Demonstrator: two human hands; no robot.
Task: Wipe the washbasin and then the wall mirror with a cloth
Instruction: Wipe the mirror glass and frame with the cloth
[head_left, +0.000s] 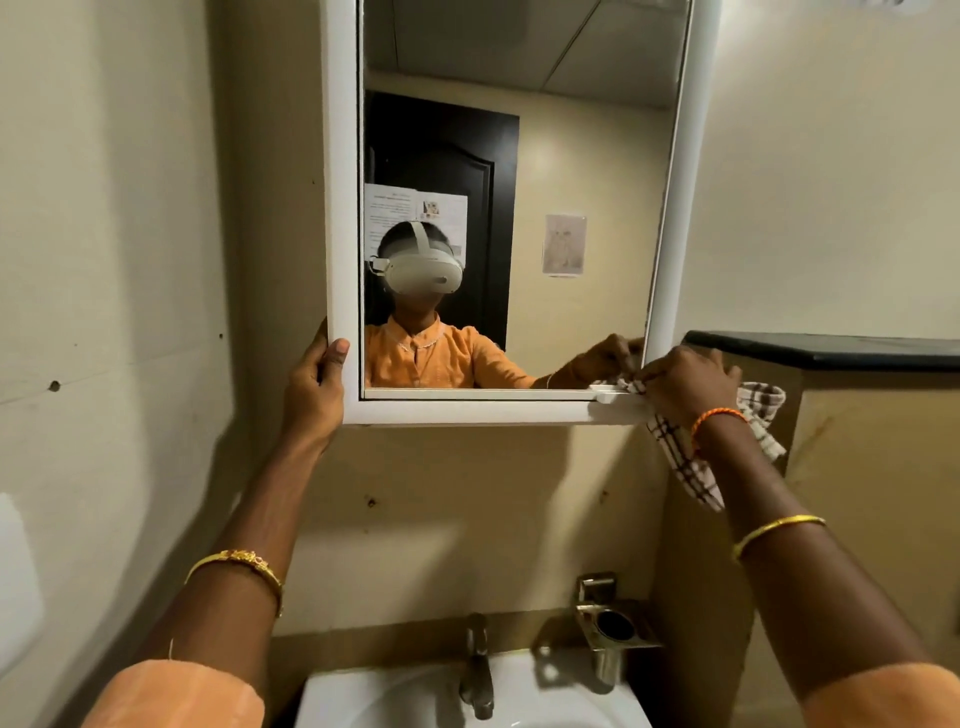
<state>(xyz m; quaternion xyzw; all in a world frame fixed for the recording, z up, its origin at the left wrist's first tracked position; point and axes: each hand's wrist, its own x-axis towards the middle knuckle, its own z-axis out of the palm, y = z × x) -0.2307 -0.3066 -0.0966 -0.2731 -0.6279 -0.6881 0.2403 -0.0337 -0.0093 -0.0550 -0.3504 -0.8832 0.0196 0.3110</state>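
The white-framed wall mirror (571, 156) hangs above the white washbasin (415, 696). My left hand (314, 395) grips the frame's lower left corner, thumb on the front. My right hand (685, 384) holds a white cloth with a dark check (680, 462) and presses it against the frame's lower right corner; the rest of the cloth hangs down behind my wrist. The glass reflects a person in an orange top wearing a headset.
A dark metal tap (478, 670) stands at the back of the basin. A steel wall holder with a cup (613, 634) is to its right. A black-topped ledge (831, 351) juts out right of the mirror. Beige walls close in on both sides.
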